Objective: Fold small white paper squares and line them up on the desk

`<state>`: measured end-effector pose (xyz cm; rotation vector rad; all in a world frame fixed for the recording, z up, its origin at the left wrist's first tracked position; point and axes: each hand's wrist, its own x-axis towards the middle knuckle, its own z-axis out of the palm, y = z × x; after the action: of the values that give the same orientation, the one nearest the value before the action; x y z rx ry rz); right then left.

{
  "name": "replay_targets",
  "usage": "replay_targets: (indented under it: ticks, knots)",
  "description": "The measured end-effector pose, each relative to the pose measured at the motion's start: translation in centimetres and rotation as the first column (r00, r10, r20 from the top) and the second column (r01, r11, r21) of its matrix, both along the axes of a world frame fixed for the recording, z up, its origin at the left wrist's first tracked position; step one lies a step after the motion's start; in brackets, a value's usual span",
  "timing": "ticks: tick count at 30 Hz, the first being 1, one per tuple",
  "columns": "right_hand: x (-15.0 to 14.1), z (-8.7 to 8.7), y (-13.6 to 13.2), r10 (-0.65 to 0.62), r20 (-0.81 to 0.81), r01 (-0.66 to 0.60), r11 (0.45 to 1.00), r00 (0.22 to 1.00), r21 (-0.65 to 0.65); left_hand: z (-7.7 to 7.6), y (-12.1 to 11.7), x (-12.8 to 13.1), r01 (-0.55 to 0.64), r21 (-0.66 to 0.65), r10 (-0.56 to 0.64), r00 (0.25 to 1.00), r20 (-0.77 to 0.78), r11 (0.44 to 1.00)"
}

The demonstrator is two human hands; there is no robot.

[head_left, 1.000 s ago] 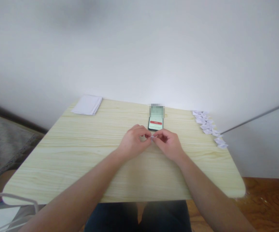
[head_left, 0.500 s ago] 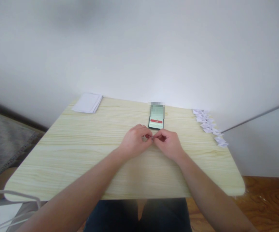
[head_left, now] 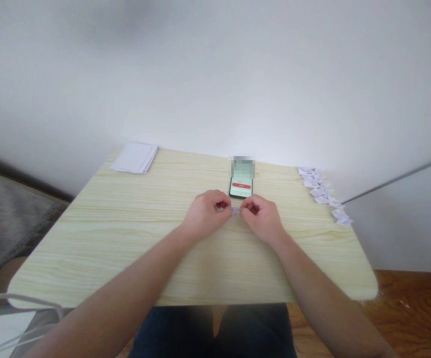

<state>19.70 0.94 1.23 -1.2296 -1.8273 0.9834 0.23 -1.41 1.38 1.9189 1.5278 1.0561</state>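
Note:
Between my fingertips sits a small piece of folded white paper (head_left: 235,211), mostly covered by the fingers. My left hand (head_left: 207,215) pinches its left side with thumb and forefinger. From the right, my right hand (head_left: 262,218) pinches its other end. Just beyond the hands lies a phone (head_left: 241,187) with a lit screen and a red bar on it; its upper part is blurred out. Along the table's right edge stand several folded paper boats (head_left: 320,191) in a row.
A stack of white paper sheets (head_left: 135,157) lies at the table's back left corner. The pale wooden table (head_left: 107,238) meets a white wall (head_left: 215,89) at the back. White cables (head_left: 25,298) hang near the front left corner.
My hands have drawn slightly apart, so more of the small folded paper shows between the fingertips. The phone, the sheets and the paper boats have stayed in place.

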Motion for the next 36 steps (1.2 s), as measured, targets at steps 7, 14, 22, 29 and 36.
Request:
replay_targets:
  ticks: [7,14,22,29,36]
  knots:
    - [0.1,-0.1,0.1,0.093,-0.031,-0.091,0.995,0.995,0.042,0.2,-0.2,0.1,0.044,0.043,-0.045,0.999,0.022,0.998]
    - [0.1,-0.2,0.1,0.097,-0.106,-0.098,0.995,0.990,-0.006,0.6,-0.2,0.1,0.028,0.049,-0.031,0.997,0.075,0.998]
    - [0.0,0.1,0.1,0.090,-0.077,-0.091,0.996,0.993,-0.009,0.7,-0.4,0.2,0.038,0.030,-0.041,0.994,0.098,0.999]
    - [0.2,0.1,0.5,0.007,-0.135,-0.012,0.999,0.991,-0.036,0.8,-0.2,0.2,-0.049,-0.001,0.048,0.961,0.271,0.999]
    - [-0.1,0.0,0.5,-0.039,-0.185,0.018,0.994,0.982,-0.112,1.1,-0.6,0.6,-0.008,0.119,-0.024,0.963,0.270,0.993]
